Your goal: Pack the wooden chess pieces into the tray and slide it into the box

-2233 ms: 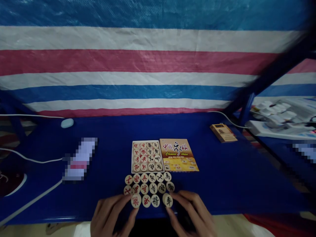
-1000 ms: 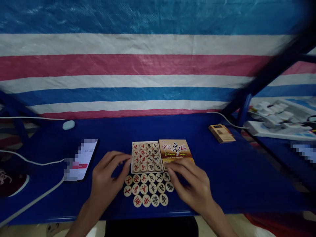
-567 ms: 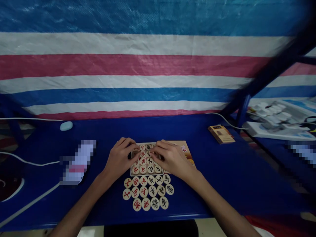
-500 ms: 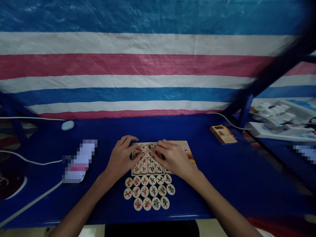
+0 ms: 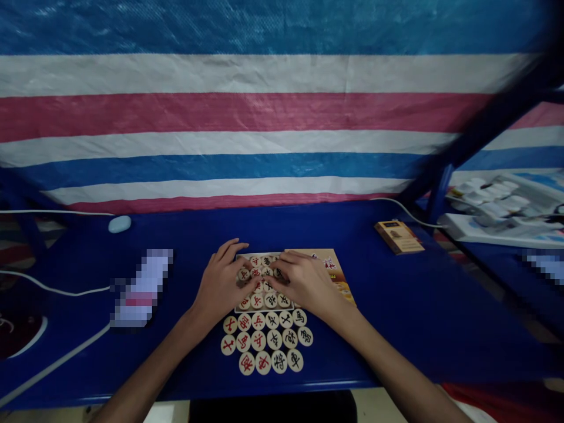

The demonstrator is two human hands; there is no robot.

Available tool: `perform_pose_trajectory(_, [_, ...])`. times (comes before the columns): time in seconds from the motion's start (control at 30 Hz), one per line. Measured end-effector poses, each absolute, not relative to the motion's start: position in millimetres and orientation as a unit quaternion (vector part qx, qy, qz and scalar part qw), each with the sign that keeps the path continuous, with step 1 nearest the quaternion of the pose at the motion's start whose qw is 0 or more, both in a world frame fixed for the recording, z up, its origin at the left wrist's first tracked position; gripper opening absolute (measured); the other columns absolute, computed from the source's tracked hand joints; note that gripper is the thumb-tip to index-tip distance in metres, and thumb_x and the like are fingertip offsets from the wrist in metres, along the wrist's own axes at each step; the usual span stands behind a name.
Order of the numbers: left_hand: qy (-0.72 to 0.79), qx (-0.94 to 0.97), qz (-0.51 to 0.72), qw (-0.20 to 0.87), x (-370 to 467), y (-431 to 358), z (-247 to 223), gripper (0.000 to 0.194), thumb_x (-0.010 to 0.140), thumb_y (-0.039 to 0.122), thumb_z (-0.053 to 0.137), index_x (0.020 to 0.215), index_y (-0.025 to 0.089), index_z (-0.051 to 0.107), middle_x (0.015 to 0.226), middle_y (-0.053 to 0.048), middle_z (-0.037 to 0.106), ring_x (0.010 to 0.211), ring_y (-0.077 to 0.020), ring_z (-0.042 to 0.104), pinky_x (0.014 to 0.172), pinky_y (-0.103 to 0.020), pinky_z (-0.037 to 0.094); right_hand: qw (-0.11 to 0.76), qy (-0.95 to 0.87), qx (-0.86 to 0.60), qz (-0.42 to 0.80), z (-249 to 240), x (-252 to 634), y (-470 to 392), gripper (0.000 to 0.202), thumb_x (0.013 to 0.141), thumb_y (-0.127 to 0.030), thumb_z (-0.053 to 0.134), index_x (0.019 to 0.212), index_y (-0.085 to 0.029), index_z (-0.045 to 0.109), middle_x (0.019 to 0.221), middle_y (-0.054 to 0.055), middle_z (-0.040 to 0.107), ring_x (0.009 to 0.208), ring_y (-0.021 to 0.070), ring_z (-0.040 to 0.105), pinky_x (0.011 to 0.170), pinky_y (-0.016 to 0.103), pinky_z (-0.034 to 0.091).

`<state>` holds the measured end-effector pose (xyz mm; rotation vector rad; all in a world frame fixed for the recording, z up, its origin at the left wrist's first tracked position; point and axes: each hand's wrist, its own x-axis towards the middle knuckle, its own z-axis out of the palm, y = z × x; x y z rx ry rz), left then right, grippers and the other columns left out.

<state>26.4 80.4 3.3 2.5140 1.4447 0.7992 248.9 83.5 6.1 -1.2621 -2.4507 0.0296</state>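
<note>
A shallow white tray holds rows of round xiangqi pieces with red and black characters. My left hand lies over the tray's left side, fingers apart, its thumb touching pieces near the middle. Over the right side, my right hand is curved, with thumb and forefinger apart at the pieces; the two thumb tips are close together. Both hands hide part of the tray. In front of it, more xiangqi pieces lie face up on the blue table in three rows. A printed cardboard lid sits partly under my right hand.
A phone with a blurred screen and white cables lie at the left. Behind it is a pale blue earbud case. A small yellow-brown box stands at the right, near a white tray of parts. A striped tarp hangs behind.
My hands have shifted slightly over the tray, and both thumbs have come closer together at its middle. The loose pieces in front have stayed in place.
</note>
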Motion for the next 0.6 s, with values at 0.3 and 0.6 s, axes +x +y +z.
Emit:
perform_pose_trajectory(0.3, [0.478, 0.828, 0.288, 0.052, 30.3, 80.1, -0.8, 0.005, 0.084, 0.024, 0.071, 0.087, 0.021, 0.068, 0.133, -0.006, 0.065, 0.138, -0.0298, 0.048, 0.107, -0.051, 0.048, 0.197, -0.856, -0.479, -0.006, 3.4, 244.3, 80.8, 0.025, 0.093, -0.042, 0.061, 0.087, -0.020, 0.071, 0.081, 0.003, 0.072, 0.079, 0.0196, 0.068, 0.063, 0.032, 0.040])
perform_pose_trajectory(0.6, [0.462, 0.831, 0.309, 0.029, 29.8, 81.3, -3.9, 0.006, 0.083, 0.023, 0.072, 0.088, 0.021, 0.069, 0.129, -0.006, 0.068, 0.132, -0.0296, 0.054, 0.103, -0.050, 0.051, 0.194, -0.856, -0.478, -0.027, 3.4, 238.9, 77.1, 0.022, 0.094, -0.036, 0.058, 0.083, -0.019, 0.067, 0.080, 0.005, 0.070, 0.075, 0.0195, 0.065, 0.064, 0.034, 0.039])
